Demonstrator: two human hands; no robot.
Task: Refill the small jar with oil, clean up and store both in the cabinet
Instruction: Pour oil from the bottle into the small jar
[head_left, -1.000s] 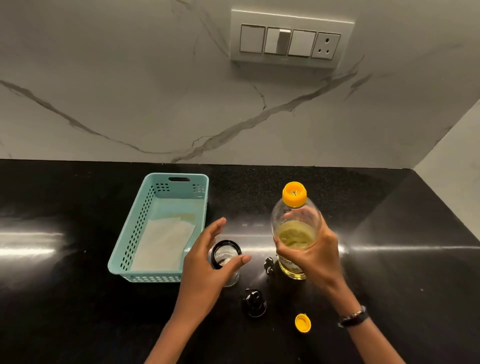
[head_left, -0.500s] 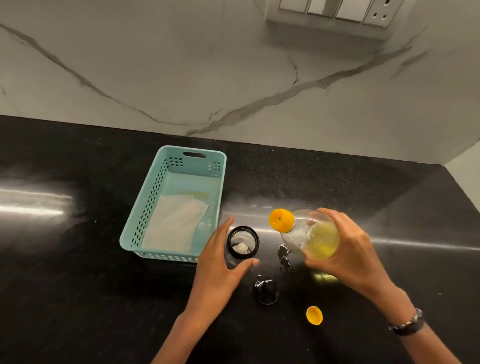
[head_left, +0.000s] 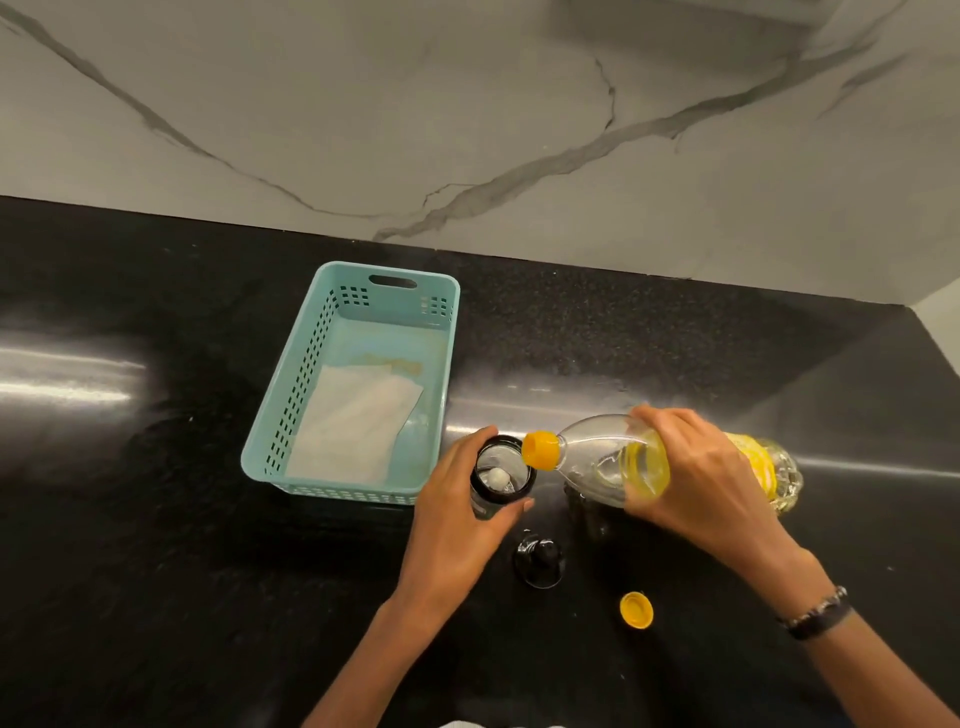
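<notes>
Your right hand (head_left: 696, 475) grips the clear plastic oil bottle (head_left: 602, 462) lying nearly level at centre right, its orange spout pointing left over the small round black-rimmed glass jar (head_left: 501, 475), which your left hand (head_left: 460, 512) holds upright on the glossy black surface (head_left: 156, 571).

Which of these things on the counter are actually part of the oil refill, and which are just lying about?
In use: oil bottle, small jar, left hand, right hand, black jar lid, yellow cap.

Lying about: teal basket, white paper inside it.

One jar (head_left: 500, 478), one bottle (head_left: 597, 462), two caps (head_left: 636, 609)
</notes>
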